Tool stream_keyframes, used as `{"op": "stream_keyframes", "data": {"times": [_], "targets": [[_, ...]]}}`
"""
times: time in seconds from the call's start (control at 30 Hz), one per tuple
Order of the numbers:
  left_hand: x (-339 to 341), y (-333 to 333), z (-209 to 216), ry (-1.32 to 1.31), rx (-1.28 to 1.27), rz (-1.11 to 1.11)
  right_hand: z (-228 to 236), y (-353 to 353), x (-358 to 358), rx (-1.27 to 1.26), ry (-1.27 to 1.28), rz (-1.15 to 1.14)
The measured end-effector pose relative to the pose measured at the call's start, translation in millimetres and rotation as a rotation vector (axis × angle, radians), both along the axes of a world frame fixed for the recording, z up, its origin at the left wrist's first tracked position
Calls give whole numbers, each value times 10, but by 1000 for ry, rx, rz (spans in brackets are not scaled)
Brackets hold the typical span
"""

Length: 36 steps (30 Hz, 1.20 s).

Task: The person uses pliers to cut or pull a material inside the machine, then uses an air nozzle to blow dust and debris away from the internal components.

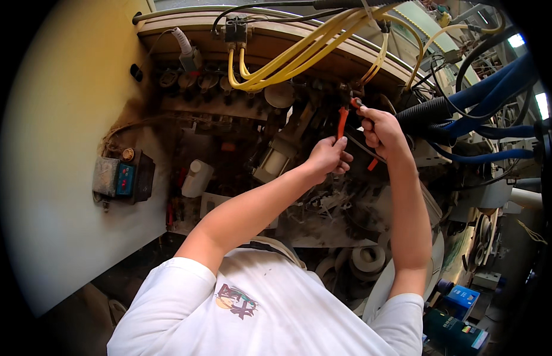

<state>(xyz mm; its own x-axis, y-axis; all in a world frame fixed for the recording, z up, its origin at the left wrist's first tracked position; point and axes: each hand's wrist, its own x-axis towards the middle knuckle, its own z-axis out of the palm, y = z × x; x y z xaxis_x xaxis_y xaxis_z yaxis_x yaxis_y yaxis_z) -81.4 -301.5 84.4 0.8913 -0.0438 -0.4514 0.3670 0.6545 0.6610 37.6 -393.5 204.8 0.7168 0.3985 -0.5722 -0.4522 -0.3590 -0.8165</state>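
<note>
My left hand (330,158) is closed round the lower end of an orange-red tool handle (342,123), which points up toward dark machine fittings (349,94). To its right, my right hand (380,132) is closed too, with the thumb against a small red piece (355,103) next to those fittings. Another red end (373,164) shows just below the right hand. Whether these red parts belong to one tool cannot be made out. The working end of the tool is lost among the dark parts.
Yellow air hoses (282,70) loop down from a black valve block (235,29). Thick blue hoses (484,95) crowd the right side. A dusty control box (123,177) is fixed to the pale panel (68,196) at left. Below my arms, rolls of edging tape (368,259) lie in the machine.
</note>
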Motion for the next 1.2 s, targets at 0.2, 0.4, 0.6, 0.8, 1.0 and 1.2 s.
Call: {"op": "stream_keyframes", "data": {"times": [0.2, 0.4, 0.6, 0.8, 1.0, 1.2], "targets": [[260, -104, 17, -14, -122, 89, -131, 168, 92, -78, 10, 53], [233, -137, 1, -2, -178, 179, -275, 88, 22, 1, 15, 107], [180, -152, 4, -11, 82, 188, -355, 115, -35, 210, 143, 183], [148, -156, -184, -120, 227, 126, -668, 58, 39, 180, 22, 193], [224, -139, -287, -70, 217, 107, -839, 64, -40, 226, -20, 144], [89, 10, -185, -33, 217, -22, -814, 48, -159, 256, -76, 137]]}}
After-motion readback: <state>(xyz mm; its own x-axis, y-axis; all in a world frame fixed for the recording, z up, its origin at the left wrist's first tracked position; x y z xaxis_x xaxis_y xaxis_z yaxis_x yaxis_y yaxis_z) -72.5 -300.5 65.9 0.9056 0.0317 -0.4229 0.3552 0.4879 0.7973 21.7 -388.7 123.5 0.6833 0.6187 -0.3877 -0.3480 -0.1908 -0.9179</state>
